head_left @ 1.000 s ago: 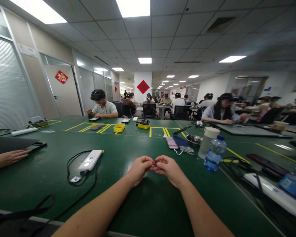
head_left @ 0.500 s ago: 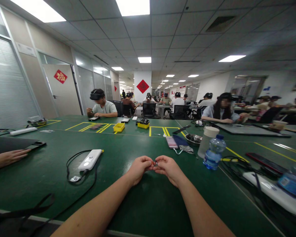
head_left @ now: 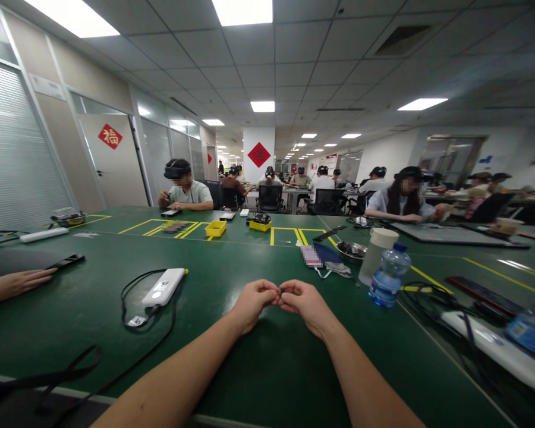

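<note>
My left hand [head_left: 252, 304] and my right hand [head_left: 306, 304] meet fingertip to fingertip just above the green table [head_left: 249, 368]. Both are closed in a pinch on a tiny red and dark part [head_left: 279, 292] held between them. The part is too small to name. Both forearms reach in from the bottom edge of the view.
A white power bank [head_left: 163, 287] with a black cable lies to the left. A blue water bottle [head_left: 389, 276] and a white cup [head_left: 376, 255] stand to the right, with cables and a white strip [head_left: 494, 351] beyond. Another person's hand [head_left: 15, 282] rests at far left. Yellow trays [head_left: 216, 229] sit farther back.
My hands have stayed in place with only small finger motion on the tiny part. The view has shifted slightly.
</note>
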The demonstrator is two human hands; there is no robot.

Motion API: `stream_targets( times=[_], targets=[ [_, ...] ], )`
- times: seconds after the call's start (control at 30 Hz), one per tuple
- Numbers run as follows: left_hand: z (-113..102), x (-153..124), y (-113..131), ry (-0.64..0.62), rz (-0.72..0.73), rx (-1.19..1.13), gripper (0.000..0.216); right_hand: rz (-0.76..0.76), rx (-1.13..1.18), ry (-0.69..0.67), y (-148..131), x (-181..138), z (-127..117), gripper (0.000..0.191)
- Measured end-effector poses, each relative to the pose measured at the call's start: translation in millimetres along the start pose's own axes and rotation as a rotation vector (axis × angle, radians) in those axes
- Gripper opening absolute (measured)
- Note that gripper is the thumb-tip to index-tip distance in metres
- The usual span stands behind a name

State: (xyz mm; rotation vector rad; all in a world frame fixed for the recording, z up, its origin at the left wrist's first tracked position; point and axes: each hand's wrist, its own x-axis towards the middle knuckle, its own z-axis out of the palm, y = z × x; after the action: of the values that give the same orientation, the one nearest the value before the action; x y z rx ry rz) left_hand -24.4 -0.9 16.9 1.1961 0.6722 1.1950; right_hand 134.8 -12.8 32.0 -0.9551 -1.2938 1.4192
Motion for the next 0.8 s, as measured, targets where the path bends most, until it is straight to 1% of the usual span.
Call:
stream_targets(
  times=[0.13,0.23,0.37,0.53,0.67,0.8],
  targets=[
    [-2.9,0.9,-1.8,0.003,-0.01,-0.021,0.012,0.078,0.014,0.046,-0.3,1.2,-0.3,0.019],
    [-4.8,1.6,-3.5,-0.015,-0.038,-0.033,0.012,0.11,0.025,0.064,0.8,2.6,-1.4,0.02],
    [-5.6,2.5,-4.5,0.0,-0.066,-0.04,0.013,0.118,0.017,0.077,1.9,3.5,-2.3,0.022],
    [-5.0,1.8,-4.5,-0.005,-0.068,-0.047,0.015,0.113,0.018,0.067,1.4,3.3,-2.0,0.023],
    [-4.5,1.0,-7.8,0.001,-0.05,0.043,0.014,0.12,-0.021,0.041,4.4,3.0,-2.8,0.026],
    [-3.5,1.0,-8.5,0.015,-0.074,0.081,0.014,0.11,-0.065,-0.004,5.3,1.3,-3.4,0.028]
  ],
)
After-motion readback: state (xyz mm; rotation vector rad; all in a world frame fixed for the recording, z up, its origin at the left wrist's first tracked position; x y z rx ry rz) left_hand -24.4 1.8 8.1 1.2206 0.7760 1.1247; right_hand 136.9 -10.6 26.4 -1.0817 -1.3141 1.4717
